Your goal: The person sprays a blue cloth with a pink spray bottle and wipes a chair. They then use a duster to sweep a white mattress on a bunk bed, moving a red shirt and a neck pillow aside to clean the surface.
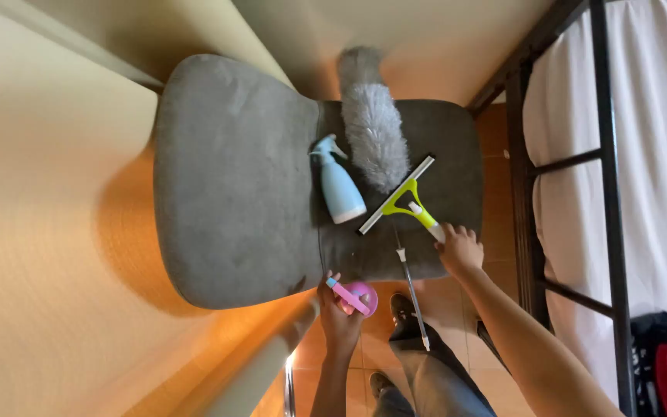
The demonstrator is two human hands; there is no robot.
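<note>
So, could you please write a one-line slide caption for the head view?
Left hand holds a pink tool; right hand grasps a green squeegee on a grey chair.

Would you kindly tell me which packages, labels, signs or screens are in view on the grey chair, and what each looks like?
No labels, signs or screens show; the only container is one bottle.
Spray bottle: lying on the grey chair beside the grey duster, pale blue with a matching trigger top, no label visible.
</note>
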